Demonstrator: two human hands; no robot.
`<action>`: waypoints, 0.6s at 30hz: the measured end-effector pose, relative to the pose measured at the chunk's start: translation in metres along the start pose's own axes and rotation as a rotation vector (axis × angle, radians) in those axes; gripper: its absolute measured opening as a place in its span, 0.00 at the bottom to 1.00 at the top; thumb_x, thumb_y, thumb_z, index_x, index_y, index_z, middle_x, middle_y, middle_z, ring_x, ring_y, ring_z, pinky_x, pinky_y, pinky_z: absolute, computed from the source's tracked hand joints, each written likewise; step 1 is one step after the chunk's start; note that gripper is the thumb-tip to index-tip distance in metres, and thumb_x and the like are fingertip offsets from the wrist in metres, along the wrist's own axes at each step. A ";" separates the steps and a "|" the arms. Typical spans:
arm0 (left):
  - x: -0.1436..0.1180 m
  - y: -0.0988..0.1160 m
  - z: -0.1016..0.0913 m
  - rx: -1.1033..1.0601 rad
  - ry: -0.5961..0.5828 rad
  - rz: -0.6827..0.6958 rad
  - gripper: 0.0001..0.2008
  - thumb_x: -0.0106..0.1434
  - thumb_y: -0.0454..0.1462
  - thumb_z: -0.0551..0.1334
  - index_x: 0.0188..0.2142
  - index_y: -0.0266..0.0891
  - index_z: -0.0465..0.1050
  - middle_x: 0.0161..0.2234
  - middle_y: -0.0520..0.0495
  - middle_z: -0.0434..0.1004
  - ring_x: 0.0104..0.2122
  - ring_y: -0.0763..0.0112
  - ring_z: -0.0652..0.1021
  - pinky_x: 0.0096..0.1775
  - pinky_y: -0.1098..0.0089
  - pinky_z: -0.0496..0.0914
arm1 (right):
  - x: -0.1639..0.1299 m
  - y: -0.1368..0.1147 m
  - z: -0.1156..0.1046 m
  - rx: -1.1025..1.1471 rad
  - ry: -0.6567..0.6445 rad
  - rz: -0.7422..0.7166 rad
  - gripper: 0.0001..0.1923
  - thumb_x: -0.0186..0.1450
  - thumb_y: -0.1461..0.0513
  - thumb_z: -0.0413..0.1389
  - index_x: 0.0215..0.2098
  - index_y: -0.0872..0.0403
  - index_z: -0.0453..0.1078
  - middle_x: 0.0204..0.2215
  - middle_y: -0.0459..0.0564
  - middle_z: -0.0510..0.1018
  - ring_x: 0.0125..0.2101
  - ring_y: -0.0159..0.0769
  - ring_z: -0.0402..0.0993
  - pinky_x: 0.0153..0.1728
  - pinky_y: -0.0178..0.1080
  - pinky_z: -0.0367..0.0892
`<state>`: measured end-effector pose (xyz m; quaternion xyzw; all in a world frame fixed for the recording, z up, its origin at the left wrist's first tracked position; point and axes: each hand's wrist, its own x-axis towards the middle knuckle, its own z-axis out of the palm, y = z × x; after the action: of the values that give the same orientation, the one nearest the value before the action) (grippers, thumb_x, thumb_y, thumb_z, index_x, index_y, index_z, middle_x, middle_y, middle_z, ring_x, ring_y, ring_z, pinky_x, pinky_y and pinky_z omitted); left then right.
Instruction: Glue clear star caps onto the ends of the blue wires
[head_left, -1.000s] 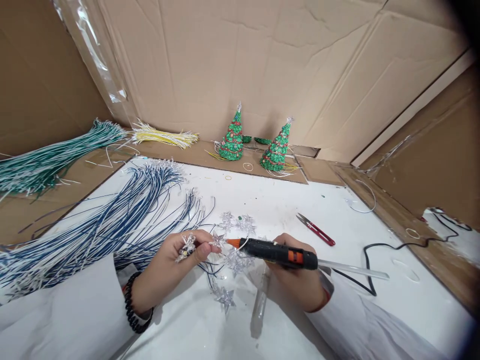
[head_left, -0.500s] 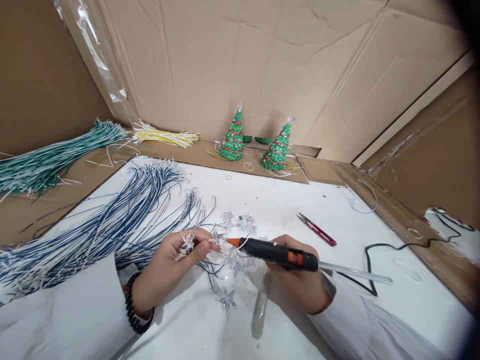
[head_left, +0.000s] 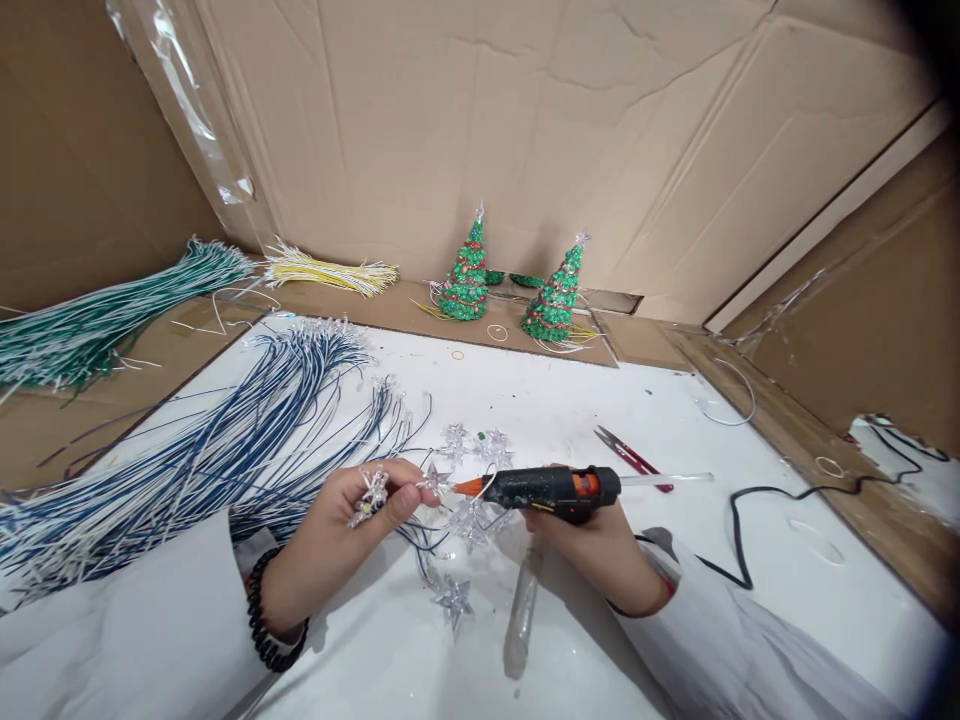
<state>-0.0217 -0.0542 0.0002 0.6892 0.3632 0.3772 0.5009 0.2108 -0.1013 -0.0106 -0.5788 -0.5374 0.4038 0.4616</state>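
Lower centre of frame: left hand, fingers pinched on a clear plastic star with more stars bunched in the palm. Right hand, fingers wrapped around a black glue gun, orange nozzle touching the pinched star. Loose stars just above. Red snips right of centre. Blue wires at left. Two small green trees upper centre.

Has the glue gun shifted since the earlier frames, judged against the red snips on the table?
Yes. The glue gun in the right hand has swung level: its rear glue stick now crosses the red snips, where earlier it lay below them.
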 end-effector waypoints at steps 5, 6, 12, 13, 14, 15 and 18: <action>-0.001 0.002 0.001 -0.013 -0.003 0.004 0.06 0.61 0.37 0.59 0.30 0.40 0.74 0.31 0.51 0.77 0.35 0.71 0.75 0.38 0.74 0.67 | 0.002 -0.004 -0.001 -0.019 -0.045 0.086 0.08 0.51 0.60 0.56 0.19 0.55 0.64 0.16 0.44 0.67 0.19 0.31 0.63 0.21 0.35 0.63; -0.001 0.002 0.001 -0.015 -0.005 0.002 0.06 0.61 0.37 0.59 0.30 0.40 0.74 0.31 0.51 0.77 0.35 0.71 0.75 0.38 0.74 0.67 | 0.002 -0.005 -0.002 -0.021 -0.046 0.092 0.08 0.51 0.60 0.56 0.19 0.55 0.64 0.15 0.43 0.67 0.18 0.30 0.62 0.21 0.35 0.62; 0.000 0.003 0.001 -0.027 -0.041 0.019 0.07 0.62 0.36 0.58 0.29 0.39 0.72 0.29 0.51 0.75 0.32 0.72 0.74 0.37 0.74 0.67 | -0.002 -0.003 0.000 -0.059 -0.120 0.066 0.04 0.50 0.63 0.55 0.19 0.55 0.64 0.16 0.43 0.67 0.19 0.30 0.61 0.20 0.33 0.61; 0.001 0.003 0.001 -0.027 -0.055 0.018 0.07 0.62 0.36 0.58 0.28 0.39 0.72 0.28 0.51 0.74 0.31 0.72 0.74 0.36 0.74 0.67 | -0.002 -0.002 0.001 -0.070 -0.117 0.066 0.04 0.50 0.63 0.55 0.20 0.55 0.64 0.16 0.43 0.67 0.19 0.30 0.62 0.20 0.33 0.62; 0.001 0.003 0.000 -0.025 -0.063 0.014 0.08 0.62 0.37 0.58 0.28 0.39 0.72 0.27 0.51 0.74 0.30 0.73 0.74 0.35 0.74 0.66 | -0.003 -0.001 0.001 -0.080 -0.105 0.068 0.04 0.50 0.63 0.55 0.20 0.55 0.64 0.16 0.43 0.67 0.19 0.30 0.62 0.20 0.33 0.62; 0.001 0.004 0.000 -0.021 -0.062 0.011 0.08 0.62 0.37 0.58 0.27 0.38 0.71 0.27 0.51 0.73 0.29 0.73 0.73 0.35 0.74 0.66 | -0.003 0.000 0.001 -0.089 -0.091 0.068 0.04 0.50 0.63 0.55 0.20 0.55 0.64 0.16 0.43 0.67 0.19 0.30 0.62 0.20 0.33 0.62; 0.001 0.004 0.000 -0.011 -0.027 0.010 0.09 0.62 0.38 0.58 0.27 0.38 0.71 0.27 0.51 0.72 0.29 0.73 0.72 0.34 0.74 0.65 | -0.001 -0.001 0.000 -0.108 -0.045 0.043 0.05 0.49 0.63 0.55 0.19 0.55 0.64 0.16 0.43 0.67 0.19 0.30 0.62 0.20 0.33 0.62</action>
<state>-0.0206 -0.0542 0.0045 0.6931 0.3511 0.3724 0.5076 0.2106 -0.1026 -0.0097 -0.6050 -0.5561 0.3971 0.4087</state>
